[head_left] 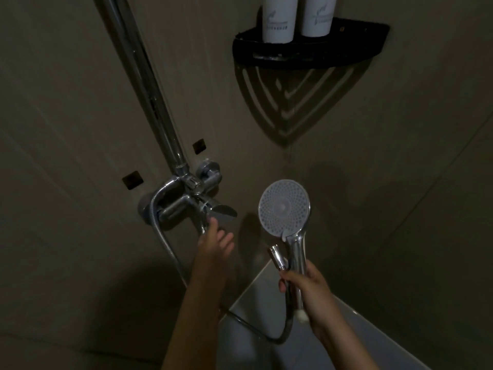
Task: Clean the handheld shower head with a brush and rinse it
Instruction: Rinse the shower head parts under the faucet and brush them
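Two hands are sharing the work in a dim shower corner, and no brush is showing anywhere in view. Far left, a chrome riser pipe (149,84) is running down the tiled wall into the mixer tap (176,206), with the metal hose (162,236) drooping from it. The left hand (213,244) is reaching up with fingers nearly straight and gripping nothing, its fingertips arriving just under the tap's lever (224,209); whether they are touching it is not clear. Right of that, the handheld shower head (284,205) is standing upright in the air, its round nozzle face turned toward the camera, while the right hand (309,292) is wrapping its fingers round the lower handle. A short cone-ended chrome piece (278,259) is lying alongside the handle in that same grip; hose end or tool, I cannot tell. Up at the right, two white bottles (279,20) are sitting on a black corner shelf (346,53). No water is running, so the rinse is seemingly still waiting on the lever, and whether any scrubbing is already behind it is not showing
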Demonstrator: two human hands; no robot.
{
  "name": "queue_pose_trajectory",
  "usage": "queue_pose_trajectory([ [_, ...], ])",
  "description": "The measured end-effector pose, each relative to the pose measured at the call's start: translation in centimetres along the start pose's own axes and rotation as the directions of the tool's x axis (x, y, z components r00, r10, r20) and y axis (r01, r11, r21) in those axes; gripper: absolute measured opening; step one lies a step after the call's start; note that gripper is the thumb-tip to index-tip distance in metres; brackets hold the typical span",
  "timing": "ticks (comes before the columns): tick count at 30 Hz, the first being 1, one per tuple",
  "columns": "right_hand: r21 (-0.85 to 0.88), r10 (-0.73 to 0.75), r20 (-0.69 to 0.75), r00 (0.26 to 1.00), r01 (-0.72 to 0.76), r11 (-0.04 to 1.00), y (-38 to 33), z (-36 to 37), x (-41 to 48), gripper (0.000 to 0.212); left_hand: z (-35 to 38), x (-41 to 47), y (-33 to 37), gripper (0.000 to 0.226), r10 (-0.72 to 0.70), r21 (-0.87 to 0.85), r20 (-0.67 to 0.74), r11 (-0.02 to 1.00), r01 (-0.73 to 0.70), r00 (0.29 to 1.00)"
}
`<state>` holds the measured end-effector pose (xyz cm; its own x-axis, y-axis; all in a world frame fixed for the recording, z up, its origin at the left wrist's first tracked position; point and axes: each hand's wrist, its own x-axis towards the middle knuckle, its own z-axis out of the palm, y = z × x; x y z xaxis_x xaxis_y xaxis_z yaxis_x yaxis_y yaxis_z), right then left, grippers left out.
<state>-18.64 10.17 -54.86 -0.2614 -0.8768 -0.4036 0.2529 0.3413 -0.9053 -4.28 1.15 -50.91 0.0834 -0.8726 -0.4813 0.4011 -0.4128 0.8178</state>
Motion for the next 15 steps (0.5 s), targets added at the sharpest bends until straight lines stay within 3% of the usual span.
queue_pose_trajectory([
  [5,0.003,0.068,-0.067,0.995,-0.068,0.998,2.6,2.0,1.3,0.003,-1.6,2.4,0.3,0.062,0.132,0.182,0.117,0.972,-0.152,0.984],
  [10,-0.02,0.09,-0.072,0.993,-0.092,0.996,4.0,3.5,2.0,0.004,-1.9,3.7,0.2,0.039,0.062,0.12,0.138,0.99,-0.078,0.988],
  [15,-0.032,0.112,-0.06,0.992,-0.114,0.993,5.0,4.4,2.7,0.005,-1.7,3.4,0.2,0.039,0.118,0.148,0.136,0.979,-0.138,0.984],
])
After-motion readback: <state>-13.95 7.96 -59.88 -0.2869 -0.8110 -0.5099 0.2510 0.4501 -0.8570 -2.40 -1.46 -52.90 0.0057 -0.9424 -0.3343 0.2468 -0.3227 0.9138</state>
